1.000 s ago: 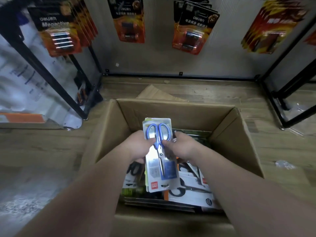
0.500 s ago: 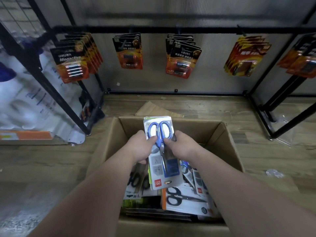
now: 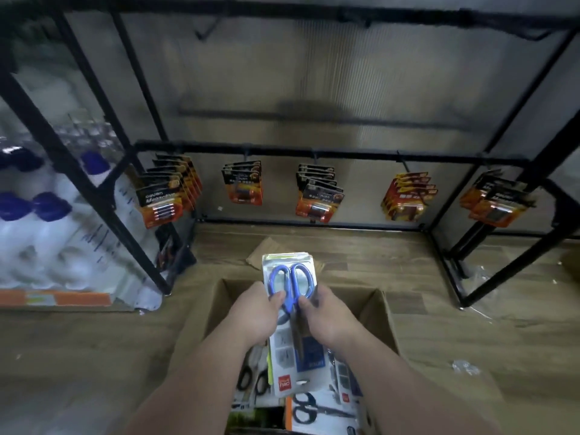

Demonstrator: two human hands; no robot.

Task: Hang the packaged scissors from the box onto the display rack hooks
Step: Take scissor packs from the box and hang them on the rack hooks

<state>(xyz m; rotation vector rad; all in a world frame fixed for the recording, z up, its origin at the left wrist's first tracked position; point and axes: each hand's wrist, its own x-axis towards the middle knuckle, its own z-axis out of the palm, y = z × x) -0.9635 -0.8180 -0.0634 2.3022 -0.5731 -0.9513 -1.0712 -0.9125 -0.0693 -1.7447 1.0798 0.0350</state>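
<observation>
A stack of packaged scissors (image 3: 290,277) with blue handles is held above the open cardboard box (image 3: 381,312). My left hand (image 3: 255,312) grips the stack's left edge and my right hand (image 3: 326,315) grips its right edge, thumbs on the front. More scissor packs (image 3: 317,409) with black handles lie inside the box. The black display rack (image 3: 314,153) stands behind the box. An empty hook (image 3: 204,31) hangs from its top bar.
Battery packs (image 3: 243,183) hang in several bunches from the rack's lower bar. White bottles with blue caps (image 3: 47,215) stand behind the rack frame at left. A cardboard scrap (image 3: 266,251) lies on the wooden floor behind the box.
The view has tilted upward, showing more of the rack and its upper bar. Both hands have lifted the scissor stack a little higher above the box.
</observation>
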